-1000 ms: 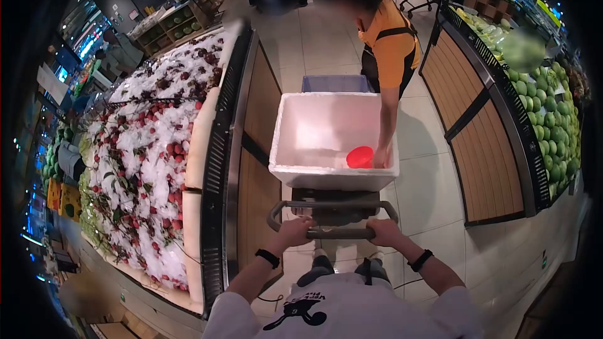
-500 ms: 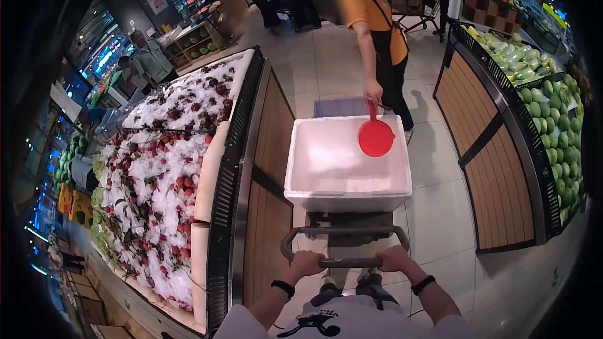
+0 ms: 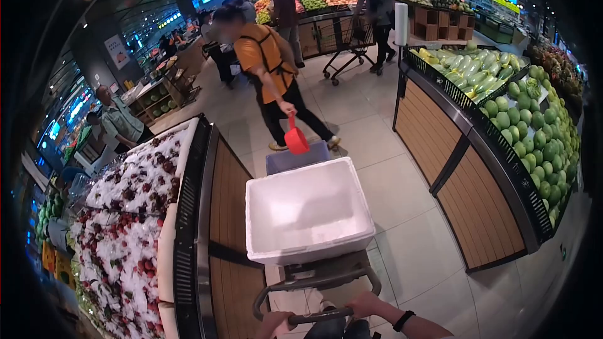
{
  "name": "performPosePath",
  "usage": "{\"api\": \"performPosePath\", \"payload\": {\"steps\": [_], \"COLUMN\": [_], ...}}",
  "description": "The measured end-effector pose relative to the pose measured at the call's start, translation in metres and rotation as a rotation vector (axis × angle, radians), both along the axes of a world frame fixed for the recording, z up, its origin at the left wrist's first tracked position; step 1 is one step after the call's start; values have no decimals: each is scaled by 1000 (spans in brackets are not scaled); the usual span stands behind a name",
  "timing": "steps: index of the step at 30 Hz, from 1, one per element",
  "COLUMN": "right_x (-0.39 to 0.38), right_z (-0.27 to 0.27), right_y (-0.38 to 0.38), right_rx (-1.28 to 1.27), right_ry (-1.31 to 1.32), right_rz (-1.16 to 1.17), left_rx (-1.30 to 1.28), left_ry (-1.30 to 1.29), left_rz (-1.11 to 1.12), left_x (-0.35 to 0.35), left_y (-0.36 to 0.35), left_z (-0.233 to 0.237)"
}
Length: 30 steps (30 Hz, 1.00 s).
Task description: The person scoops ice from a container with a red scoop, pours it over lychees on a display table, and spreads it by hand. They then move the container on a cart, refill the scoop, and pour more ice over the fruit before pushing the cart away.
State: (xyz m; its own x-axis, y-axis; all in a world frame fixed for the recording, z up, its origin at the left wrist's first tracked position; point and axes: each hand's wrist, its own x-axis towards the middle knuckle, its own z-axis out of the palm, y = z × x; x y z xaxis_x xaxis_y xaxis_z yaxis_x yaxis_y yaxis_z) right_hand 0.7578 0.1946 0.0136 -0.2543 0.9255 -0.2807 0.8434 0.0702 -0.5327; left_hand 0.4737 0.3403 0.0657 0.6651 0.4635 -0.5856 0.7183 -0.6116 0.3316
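Note:
My left hand point(image 3: 274, 324) is closed around the left side of a dark cart handle point(image 3: 321, 317), partly cut off by the lower view. On the right side of the same bar, my right hand point(image 3: 365, 305) is wrapped, a black band on its wrist. In front of the handle, a white foam box point(image 3: 310, 252) rests on the cart, its inside showing bare white walls. Beyond its far rim is a blue-grey crate point(image 3: 279, 163). A person in an orange top point(image 3: 254, 56) holds a red scoop point(image 3: 296, 141) over that crate.
On the left stands a display of red fruit on ice point(image 3: 119, 245). A wood-panelled stand with green melons point(image 3: 524, 132) and pale green vegetables point(image 3: 474, 69) is on the right. Farther off, a person point(image 3: 377, 9) stands by a shopping cart point(image 3: 345, 41).
The view has tilted up and turned. The person in orange has moved left and away from the foam box, taking the red scoop from above it to over the crate. Both my hands stay on the handle.

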Motion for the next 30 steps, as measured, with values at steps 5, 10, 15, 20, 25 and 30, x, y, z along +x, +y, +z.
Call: {"api": "performPosePath", "payload": {"steps": [5, 10, 15, 20, 25, 30], "right_x": [10, 23, 35, 52, 70, 71], "right_z": [10, 7, 16, 12, 8, 12], "right_y": [31, 59, 100, 138, 184, 208], "right_rx": [-59, -23, -50, 23, 111, 64], "right_ry": [-104, -63, -119, -122, -119, -109], "right_rz": [38, -4, -2, -16, -45, -40], "left_rx": [-74, 138, 169, 197, 203, 213], "left_ry": [-249, -520, -332, -214, -116, -106], "left_rz": [177, 130, 96, 97, 66, 61], "left_x": [3, 6, 35, 51, 71, 78], "left_y": [13, 49, 88, 130, 174, 204], "left_z": [-9, -31, -8, -19, -10, -13]}}
